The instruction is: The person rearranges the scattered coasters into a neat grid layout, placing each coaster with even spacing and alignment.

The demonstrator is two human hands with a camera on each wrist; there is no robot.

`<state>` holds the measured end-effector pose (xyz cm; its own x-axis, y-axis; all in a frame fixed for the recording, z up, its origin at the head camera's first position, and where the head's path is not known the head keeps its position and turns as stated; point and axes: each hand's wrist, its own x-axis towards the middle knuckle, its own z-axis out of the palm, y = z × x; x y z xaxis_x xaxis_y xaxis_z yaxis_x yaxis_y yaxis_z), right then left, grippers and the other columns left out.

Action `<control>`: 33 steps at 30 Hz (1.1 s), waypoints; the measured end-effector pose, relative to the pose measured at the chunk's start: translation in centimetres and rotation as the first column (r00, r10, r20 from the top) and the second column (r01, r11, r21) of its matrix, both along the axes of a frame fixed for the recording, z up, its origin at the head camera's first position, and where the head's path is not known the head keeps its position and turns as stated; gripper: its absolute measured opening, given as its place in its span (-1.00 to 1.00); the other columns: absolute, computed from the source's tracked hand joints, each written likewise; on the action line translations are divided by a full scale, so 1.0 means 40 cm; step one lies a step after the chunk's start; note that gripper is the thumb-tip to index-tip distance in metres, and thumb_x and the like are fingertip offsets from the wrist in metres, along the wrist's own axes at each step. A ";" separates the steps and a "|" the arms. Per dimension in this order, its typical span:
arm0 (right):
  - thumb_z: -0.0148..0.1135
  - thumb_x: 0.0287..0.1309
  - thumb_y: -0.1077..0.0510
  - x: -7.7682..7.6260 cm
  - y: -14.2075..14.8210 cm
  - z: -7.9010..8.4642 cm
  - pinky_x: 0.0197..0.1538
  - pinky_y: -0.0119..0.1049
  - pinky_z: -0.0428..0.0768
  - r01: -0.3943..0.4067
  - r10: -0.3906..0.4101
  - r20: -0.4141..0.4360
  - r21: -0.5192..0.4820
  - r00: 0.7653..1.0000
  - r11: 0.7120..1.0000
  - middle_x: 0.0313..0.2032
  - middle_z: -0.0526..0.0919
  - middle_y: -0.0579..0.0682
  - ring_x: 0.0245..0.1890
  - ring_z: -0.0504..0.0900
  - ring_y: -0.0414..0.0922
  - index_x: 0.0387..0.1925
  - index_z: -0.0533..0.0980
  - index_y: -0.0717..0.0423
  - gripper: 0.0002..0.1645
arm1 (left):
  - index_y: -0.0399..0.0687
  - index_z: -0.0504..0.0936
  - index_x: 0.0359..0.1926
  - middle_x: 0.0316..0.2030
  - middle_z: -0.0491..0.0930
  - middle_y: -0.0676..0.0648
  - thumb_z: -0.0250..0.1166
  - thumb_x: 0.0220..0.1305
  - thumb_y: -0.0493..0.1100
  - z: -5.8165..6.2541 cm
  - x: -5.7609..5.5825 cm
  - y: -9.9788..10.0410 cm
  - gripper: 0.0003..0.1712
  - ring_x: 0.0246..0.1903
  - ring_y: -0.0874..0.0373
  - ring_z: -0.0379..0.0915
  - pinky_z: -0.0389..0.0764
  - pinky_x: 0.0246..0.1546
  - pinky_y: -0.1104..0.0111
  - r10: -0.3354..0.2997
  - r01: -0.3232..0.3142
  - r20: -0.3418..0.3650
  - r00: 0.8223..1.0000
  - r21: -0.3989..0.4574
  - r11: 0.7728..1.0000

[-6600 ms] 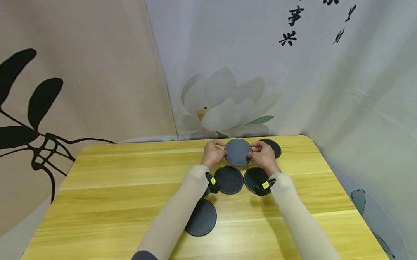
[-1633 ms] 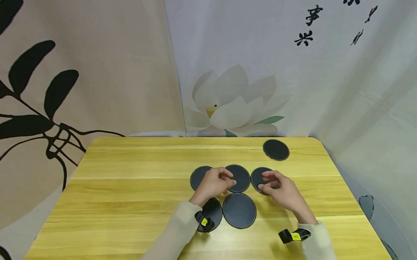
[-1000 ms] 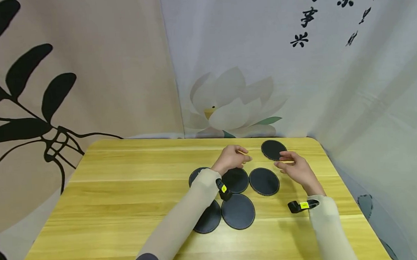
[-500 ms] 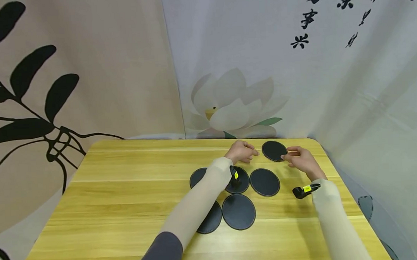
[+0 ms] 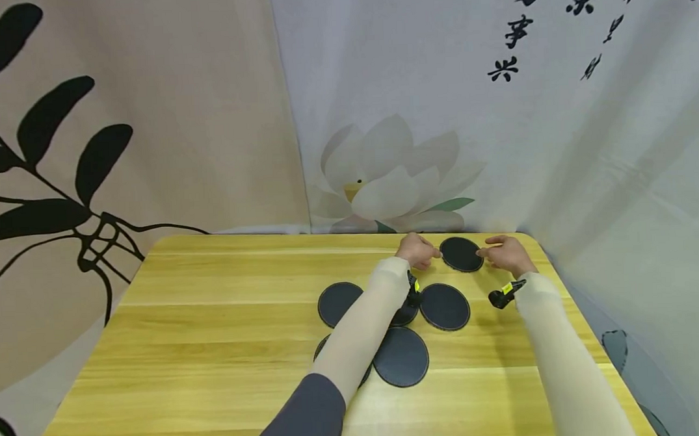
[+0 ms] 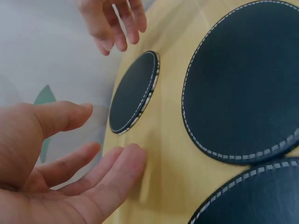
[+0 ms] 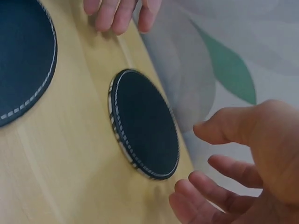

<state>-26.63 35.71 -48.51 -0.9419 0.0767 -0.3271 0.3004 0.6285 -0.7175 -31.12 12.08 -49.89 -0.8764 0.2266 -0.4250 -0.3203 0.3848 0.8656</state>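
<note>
A round black coaster with white edge stitching lies flat near the table's back edge, right of centre. At its left side is my left hand, thumb and fingers spread apart. On the opposite side, my right hand reaches in with its fingertips close to the rim. Both wrist views show a gap between the near fingers and this coaster. Neither hand holds anything. Nearer me lie other matching coasters: one at left, one at right and one in front.
My left sleeve crosses over the group and partly covers two more coasters, the middle one and the front left one. Behind the wooden table hangs a printed curtain, close to its back edge.
Earlier both hands held a coaster at the back; it now lies in the front row. Since then both hands have moved back and to the right, to either side of the far coaster.
</note>
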 end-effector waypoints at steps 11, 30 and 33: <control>0.12 0.42 0.01 -0.035 0.013 -0.036 0.36 0.18 0.51 -0.013 0.002 0.078 0.148 0.997 0.989 0.46 0.27 0.42 0.36 0.41 0.34 0.49 0.26 0.32 -0.25 | -0.24 0.71 -0.38 -0.41 0.74 -0.25 0.52 0.19 -0.24 -0.003 0.003 0.043 -0.84 -0.29 -0.15 0.78 0.80 -0.25 0.16 0.071 -0.073 -0.037 0.997 -0.058 0.996; 0.21 0.37 0.00 -0.055 -0.029 -0.055 0.20 0.11 0.61 -0.003 -0.013 0.073 0.215 0.997 0.977 0.28 0.47 0.38 0.20 0.52 0.29 0.30 0.45 0.32 -0.38 | -0.30 0.67 0.02 -0.29 0.74 -0.27 0.44 0.29 -0.26 -0.015 0.010 0.056 -0.68 -0.24 -0.16 0.78 0.80 -0.12 0.14 0.049 -0.050 -0.013 0.999 -0.045 0.998; 0.25 0.35 0.02 -0.056 -0.038 -0.062 -0.05 -0.03 0.66 0.005 -0.017 0.053 0.222 0.998 0.975 -0.07 0.64 0.24 -0.11 0.62 0.14 -0.02 0.58 0.28 -0.60 | -0.31 0.65 0.07 -0.35 0.71 -0.24 0.43 0.30 -0.27 -0.018 0.010 0.053 -0.64 -0.25 -0.16 0.78 0.80 -0.13 0.14 0.055 -0.055 -0.006 0.998 -0.052 0.997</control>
<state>-28.85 34.20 -50.98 -0.9220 0.1635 -0.3511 0.3427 0.7667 -0.5429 -30.74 14.19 -50.60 -0.8886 0.1555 -0.4314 -0.3387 0.4118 0.8460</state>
